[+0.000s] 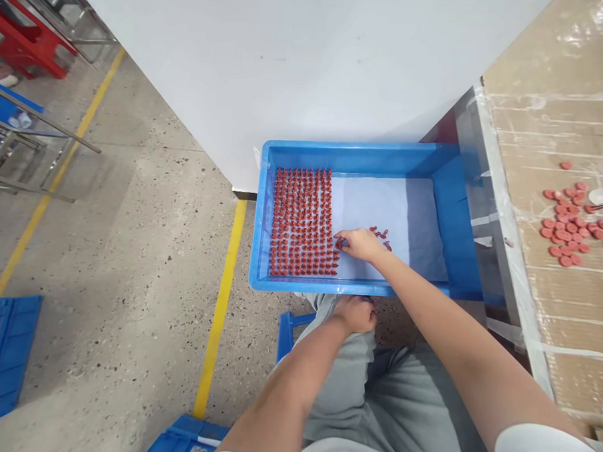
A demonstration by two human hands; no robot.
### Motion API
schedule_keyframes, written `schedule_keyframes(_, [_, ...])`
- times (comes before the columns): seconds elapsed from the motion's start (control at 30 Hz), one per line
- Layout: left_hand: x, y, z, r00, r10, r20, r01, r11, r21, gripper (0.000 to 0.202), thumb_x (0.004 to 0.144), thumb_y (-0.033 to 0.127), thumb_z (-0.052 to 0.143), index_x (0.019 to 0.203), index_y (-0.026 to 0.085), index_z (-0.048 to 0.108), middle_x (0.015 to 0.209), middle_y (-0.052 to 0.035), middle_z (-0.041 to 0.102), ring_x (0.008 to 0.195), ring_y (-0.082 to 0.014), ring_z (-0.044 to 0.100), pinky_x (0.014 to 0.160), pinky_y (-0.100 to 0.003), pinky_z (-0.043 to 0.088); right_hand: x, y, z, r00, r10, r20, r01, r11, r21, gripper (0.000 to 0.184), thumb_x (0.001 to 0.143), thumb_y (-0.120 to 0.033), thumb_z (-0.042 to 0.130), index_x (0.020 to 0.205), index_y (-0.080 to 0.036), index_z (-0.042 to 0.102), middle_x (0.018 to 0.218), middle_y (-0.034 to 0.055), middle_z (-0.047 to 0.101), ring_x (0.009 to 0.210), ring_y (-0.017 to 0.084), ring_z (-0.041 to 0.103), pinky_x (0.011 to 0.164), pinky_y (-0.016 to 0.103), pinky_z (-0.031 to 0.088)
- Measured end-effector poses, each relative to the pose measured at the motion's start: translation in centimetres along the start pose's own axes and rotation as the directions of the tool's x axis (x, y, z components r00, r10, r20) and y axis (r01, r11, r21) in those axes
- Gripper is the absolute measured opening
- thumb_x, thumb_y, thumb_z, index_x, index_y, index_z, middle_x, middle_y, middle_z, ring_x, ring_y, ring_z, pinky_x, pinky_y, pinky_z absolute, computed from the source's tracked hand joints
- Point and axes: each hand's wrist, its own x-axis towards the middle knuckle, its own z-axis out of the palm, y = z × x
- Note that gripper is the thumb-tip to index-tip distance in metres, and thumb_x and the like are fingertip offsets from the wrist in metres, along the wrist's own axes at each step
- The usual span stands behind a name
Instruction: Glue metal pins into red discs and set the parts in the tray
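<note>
While the right hand is inside the blue bin, its fingertips pinch a small red piece. From where I stand, that piece is at the left end of the hand, just beside the right edge of the neat red rows. I can't tell which way its long side points. A few loose red pieces lie near the hand's other side. The left hand is farther from the rows, curled up on the leg outside the bin; I can't see if it holds anything.
</note>
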Motion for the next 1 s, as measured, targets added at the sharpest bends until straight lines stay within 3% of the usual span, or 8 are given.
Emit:
schedule_keyframes(0.5, [0.0, 0.1, -0.2, 1.000, -0.015, 0.011, 0.015, 1.000, -0.008, 0.031, 0.086, 0.027, 0.049, 0.101, 0.025, 0.076, 0.112, -0.0052, 0.076, 0.103, -0.0222, 0.069, 0.096, -0.037, 0.053, -0.1, -0.4, -0.2, 1.000, 0.009, -0.008, -0.008, 0.996, 0.085, 0.036, 0.082, -0.022, 0.065, 0.116, -0.030, 0.070, 0.108, -0.0015, 0.077, 0.101, 0.020, 0.072, 0.086, 0.028, 0.053])
schedule_keyframes(0.6, [0.0, 0.0, 0.0, 1.000, -0.018, 0.009, 0.018, 1.000, -0.011, 0.030, 0.087, 0.027, 0.048, 0.098, 0.025, 0.075, 0.110, -0.0043, 0.076, 0.102, -0.0221, 0.069, 0.095, -0.038, 0.053, -0.6, 0.7, -1.1, 0.997, 0.057, -0.049, -0.051, 0.992, 0.119, 0.036, 0.082, -0.023, 0.064, 0.117, -0.030, 0.069, 0.108, -0.0031, 0.077, 0.096, 0.018, 0.073, 0.085, 0.026, 0.053])
schedule_keyframes(0.77, [-0.1, -0.1, 0.3, 1.000, -0.024, 0.005, 0.024, 0.999, -0.022, 0.027, 0.087, 0.029, 0.047, 0.091, 0.025, 0.074, 0.106, -0.0030, 0.076, 0.100, -0.0222, 0.070, 0.094, -0.038, 0.054, -2.3, 4.1, -2.9, 0.948, 0.268, -0.174, -0.242, 0.957, 0.159, 0.038, 0.088, -0.031, 0.057, 0.124, -0.021, 0.064, 0.109, 0.0026, 0.077, 0.089, 0.019, 0.074, 0.082, 0.029, 0.054])
schedule_keyframes(1.0, [0.0, -0.2, 0.2, 1.000, -0.020, 0.009, 0.020, 0.999, -0.032, 0.025, 0.087, 0.028, 0.047, 0.089, 0.025, 0.072, 0.104, -0.0022, 0.076, 0.100, -0.0221, 0.069, 0.094, -0.038, 0.054, -3.8, 5.7, -2.2, 0.931, 0.330, -0.155, -0.304, 0.938, 0.167, 0.034, 0.078, -0.029, 0.065, 0.111, -0.028, 0.072, 0.100, -0.0015, 0.078, 0.093, 0.022, 0.073, 0.079, 0.030, 0.054])
